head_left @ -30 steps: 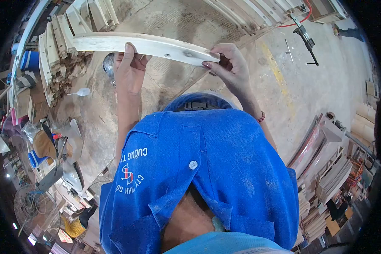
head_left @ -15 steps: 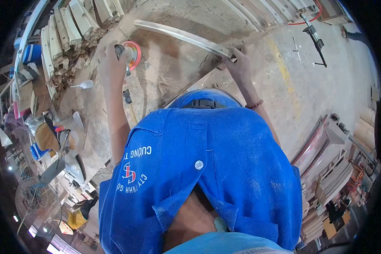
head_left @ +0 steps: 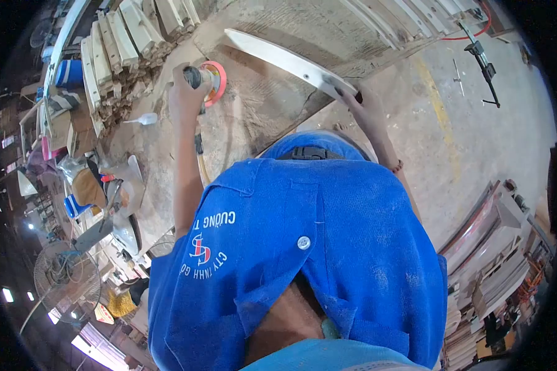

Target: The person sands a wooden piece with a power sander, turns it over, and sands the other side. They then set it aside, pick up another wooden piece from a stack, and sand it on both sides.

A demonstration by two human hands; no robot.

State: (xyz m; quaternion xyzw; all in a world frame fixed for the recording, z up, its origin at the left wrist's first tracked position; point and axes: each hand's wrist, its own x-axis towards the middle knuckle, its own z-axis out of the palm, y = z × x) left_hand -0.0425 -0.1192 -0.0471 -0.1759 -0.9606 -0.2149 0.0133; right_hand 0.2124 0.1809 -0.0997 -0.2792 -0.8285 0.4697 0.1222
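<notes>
My left hand (head_left: 184, 93) grips a round sander (head_left: 209, 78) with an orange-pink pad, held just above the dusty workbench (head_left: 254, 117). My right hand (head_left: 360, 104) holds the near end of a long curved pale wooden piece (head_left: 284, 60), which lies slanted across the bench top, running away to the upper left. The sander sits to the left of the wooden piece, a short gap apart from it. My blue work shirt fills the lower middle of the view.
Stacked curved wooden parts (head_left: 114, 49) line the bench's left side. A white spoon-like object (head_left: 143, 119) lies near them. A clamp tool (head_left: 484, 68) and a red hose lie on the concrete floor at right. More wood stacks (head_left: 495, 266) stand at lower right.
A second ago both hands held the wooden piece up. My left hand let go and took the sander; the piece now rests on the bench, held by my right hand alone.
</notes>
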